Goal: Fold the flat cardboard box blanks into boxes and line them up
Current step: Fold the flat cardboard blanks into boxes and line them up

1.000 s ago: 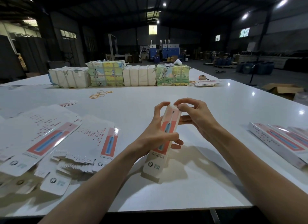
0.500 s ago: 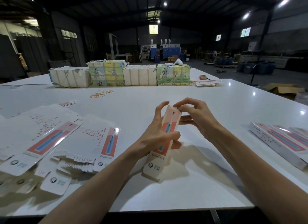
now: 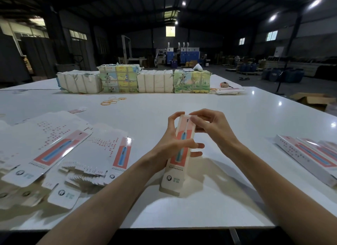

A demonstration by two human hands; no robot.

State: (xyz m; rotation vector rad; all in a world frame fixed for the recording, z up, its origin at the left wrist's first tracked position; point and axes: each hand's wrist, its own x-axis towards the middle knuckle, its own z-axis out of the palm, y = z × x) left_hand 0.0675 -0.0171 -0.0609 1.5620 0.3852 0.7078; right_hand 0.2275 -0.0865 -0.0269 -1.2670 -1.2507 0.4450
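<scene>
Since the earlier frame, one index finger has curled onto the top edge of the box (image 3: 179, 164); the box has not shifted. It stands near-upright on the bench (image 3: 237, 117), lower end down, long axis leaning away from the person. The left hand (image 3: 169, 144) has its grip wrapped round the middle. The right hand (image 3: 213, 128) has its grip pinching the top end, wrist bent. Flat blanks (image 3: 54, 150) lie left, folded boxes (image 3: 310, 155) right.

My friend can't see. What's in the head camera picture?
The left hand and right hand hold a pink box on end on a white table, the right pinching its top. Flat blanks lie left, finished boxes right.
</scene>
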